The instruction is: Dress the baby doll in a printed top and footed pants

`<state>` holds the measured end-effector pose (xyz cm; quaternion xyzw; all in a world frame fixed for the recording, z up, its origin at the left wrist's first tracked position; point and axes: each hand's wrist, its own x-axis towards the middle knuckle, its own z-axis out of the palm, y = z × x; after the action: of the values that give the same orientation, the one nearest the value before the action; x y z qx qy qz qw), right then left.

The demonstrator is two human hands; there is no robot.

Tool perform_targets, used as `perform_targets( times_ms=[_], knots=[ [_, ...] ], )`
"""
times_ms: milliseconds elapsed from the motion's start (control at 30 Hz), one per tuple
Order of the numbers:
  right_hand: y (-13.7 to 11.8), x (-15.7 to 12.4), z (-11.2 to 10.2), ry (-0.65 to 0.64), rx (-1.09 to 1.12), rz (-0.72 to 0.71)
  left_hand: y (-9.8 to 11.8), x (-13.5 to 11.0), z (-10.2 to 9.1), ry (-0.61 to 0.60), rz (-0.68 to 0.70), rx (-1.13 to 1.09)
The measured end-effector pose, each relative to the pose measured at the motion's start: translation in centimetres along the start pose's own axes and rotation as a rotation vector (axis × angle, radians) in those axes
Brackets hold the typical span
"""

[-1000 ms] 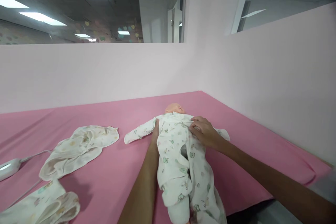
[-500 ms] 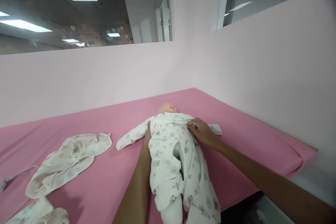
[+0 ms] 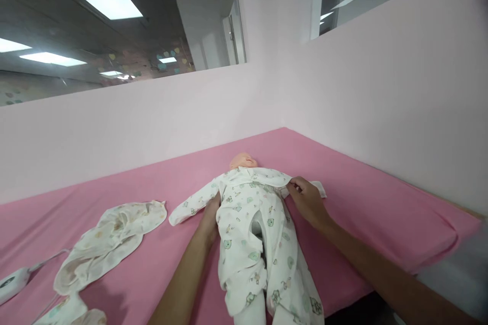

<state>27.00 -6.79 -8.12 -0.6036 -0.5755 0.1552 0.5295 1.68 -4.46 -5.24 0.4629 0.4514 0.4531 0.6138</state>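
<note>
With the shirt hem (image 3: pixel 281 181) pinched in the right hand (image 3: pixel 308 200), smooth it down evenly without stretching; steady the doll (image 3: pixel 241 161), lying between both hands, using the left hand (image 3: pixel 210 216) set against its side, though too hidden to tell whether grasping.

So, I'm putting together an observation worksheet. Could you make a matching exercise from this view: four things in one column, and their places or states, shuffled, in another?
Things:
1. right hand
2. white corded device
3. left hand
4. pink sheet

Places or states:
A. at the side of the doll, fingers partly hidden
B. spread under the doll
C. pinching the hem of the patterned top
D. at the picture's left edge

Pairs: 1-C, 2-D, 3-A, 4-B
</note>
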Motion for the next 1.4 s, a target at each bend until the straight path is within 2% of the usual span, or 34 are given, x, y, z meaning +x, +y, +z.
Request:
perform_targets(
  times_ms=[100, 167, 300, 367, 433, 500, 567, 667, 767, 867, 967, 1033, 1100, 1200, 1300, 1400],
  knots=[
    [-0.9, -0.3, -0.1, 0.059, 0.051, -0.025, 0.7, -2.1, -0.4, 0.184, 0.017, 0.208],
    [-1.3, -0.6, -0.2, 0.087, 0.053, -0.112, 1.3, -2.9, -0.5, 0.288, 0.070, 0.360],
    [-0.9, -1.1, 0.2, 0.084, -0.064, -0.363, 1.9, -2.8, -0.7, 0.249, 0.183, 0.566],
    [-0.2, -1.2, 0.6, 0.061, -0.121, -0.412, 2.1, -2.3, -0.8, 0.237, 0.243, 0.694],
    [0.7, -1.0, 1.0, 0.050, -0.141, -0.338, 2.2, -1.9, -1.0, 0.261, 0.301, 0.828],
    [1.5, -0.6, 1.2, 0.018, -0.115, -0.190, 2.1, -1.8, -1.2, 0.284, 0.329, 0.908],
    [2.0, 0.0, 1.0, -0.074, -0.103, -0.104, 2.0, -2.0, -1.5, 0.289, 0.320, 0.926],
    [2.3, 0.8, 0.4, -0.220, -0.164, -0.147, 1.6, -2.3, -2.1, 0.233, 0.274, 0.887],
    [2.1, 0.9, 0.3, -0.268, -0.224, -0.196, 1.1, -2.4, -2.3, 0.141, 0.248, 0.822],
    [2.0, 0.7, 0.6, -0.261, -0.276, -0.190, 0.9, -2.3, -2.3, 0.150, 0.263, 0.854],
    [2.2, 0.6, 0.6, -0.213, -0.324, -0.143, 0.9, -2.7, -2.4, 0.314, 0.293, 1.019],
    [2.4, 0.6, 0.4, -0.169, -0.352, -0.090, 0.8, -3.4, -2.6, 0.378, 0.319, 1.124],
    [2.7, 0.5, 0.0, -0.145, -0.372, -0.049, 0.7, -4.4, -2.9, 0.342, 0.328, 1.215],
    [2.7, -0.2, -0.6, -0.158, -0.397, -0.035, 0.2, -5.8, -3.2, 0.241, 0.266, 1.287],
    [2.1, -1.2, -0.7, -0.126, -0.423, -0.098, -0.1, -5.9, -3.3, 0.321, 0.253, 1.259],
    [0.5, -1.6, -0.2, -0.019, -0.368, -0.256, 0.7, -4.6, -2.8, 0.385, 0.382, 1.171]
  ],
)
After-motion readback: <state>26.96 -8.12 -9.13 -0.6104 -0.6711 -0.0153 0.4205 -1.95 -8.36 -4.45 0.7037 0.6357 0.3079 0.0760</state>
